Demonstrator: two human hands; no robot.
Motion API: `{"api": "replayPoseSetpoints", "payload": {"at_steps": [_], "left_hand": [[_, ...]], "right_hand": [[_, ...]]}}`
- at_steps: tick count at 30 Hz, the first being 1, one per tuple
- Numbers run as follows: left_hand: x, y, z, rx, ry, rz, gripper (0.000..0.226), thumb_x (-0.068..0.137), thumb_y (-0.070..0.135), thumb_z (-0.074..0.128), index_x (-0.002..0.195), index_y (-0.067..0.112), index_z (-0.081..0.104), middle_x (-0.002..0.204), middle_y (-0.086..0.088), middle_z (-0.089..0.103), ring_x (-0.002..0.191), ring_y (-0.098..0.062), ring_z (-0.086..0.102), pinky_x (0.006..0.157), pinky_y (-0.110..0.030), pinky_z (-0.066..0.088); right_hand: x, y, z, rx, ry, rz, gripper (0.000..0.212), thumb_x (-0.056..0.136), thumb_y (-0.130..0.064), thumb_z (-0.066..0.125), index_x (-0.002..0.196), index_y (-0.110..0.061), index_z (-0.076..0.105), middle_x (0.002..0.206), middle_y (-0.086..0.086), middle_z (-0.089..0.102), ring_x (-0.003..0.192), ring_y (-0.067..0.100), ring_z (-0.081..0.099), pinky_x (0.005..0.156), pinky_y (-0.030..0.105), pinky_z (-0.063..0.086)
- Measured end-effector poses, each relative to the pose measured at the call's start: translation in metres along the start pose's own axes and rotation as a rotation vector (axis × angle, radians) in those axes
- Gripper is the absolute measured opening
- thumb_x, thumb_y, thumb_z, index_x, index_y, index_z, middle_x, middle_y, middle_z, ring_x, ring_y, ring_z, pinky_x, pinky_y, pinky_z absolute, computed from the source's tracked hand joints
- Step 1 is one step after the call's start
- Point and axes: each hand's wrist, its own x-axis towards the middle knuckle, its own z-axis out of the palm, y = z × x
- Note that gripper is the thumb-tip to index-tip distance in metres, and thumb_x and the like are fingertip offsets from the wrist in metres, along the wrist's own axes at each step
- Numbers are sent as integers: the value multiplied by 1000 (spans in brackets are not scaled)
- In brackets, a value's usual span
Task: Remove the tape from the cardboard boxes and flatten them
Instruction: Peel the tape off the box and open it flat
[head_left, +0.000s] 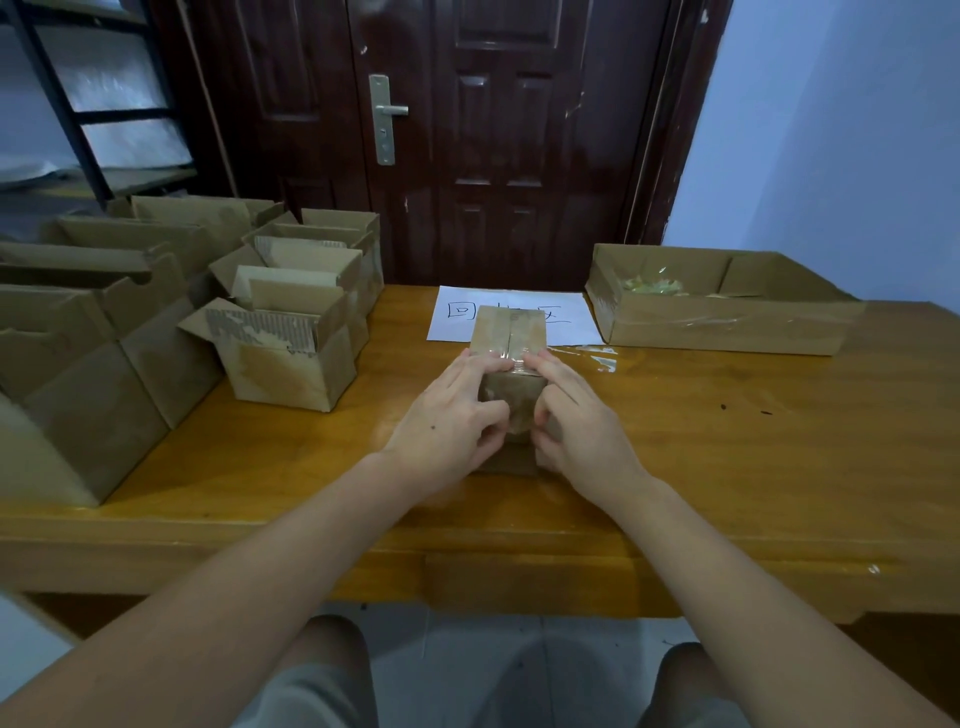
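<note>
Small taped box (511, 332) sits mid-worktop (727, 426); my left hand (447, 421) and right hand (576, 421) both grip it, thumbs picking at the near face. Find the tape edge, peel slowly.

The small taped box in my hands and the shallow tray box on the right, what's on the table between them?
In the head view, only a scrap of clear tape and a corner of white paper lie on the table there.
</note>
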Motion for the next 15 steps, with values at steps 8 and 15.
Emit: {"api": "replayPoseSetpoints", "payload": {"at_steps": [8,15], "left_hand": [[0,-2,-8,-107,-17,5,12,93,30,70,83,24,70,151,-12,53,149,-27,39,127,-35,11],[-1,-2,-17,-191,-61,8,7,96,31,70,91,28,69,157,-9,48,155,-24,30,128,-46,21]], "right_hand": [[0,-5,8,-76,11,3,19,86,-17,78,101,-17,67,155,8,41,151,25,27,105,40,48],[6,-10,6,17,131,85,34,88,-20,75,113,-26,54,144,0,55,140,20,44,104,47,52]]}}
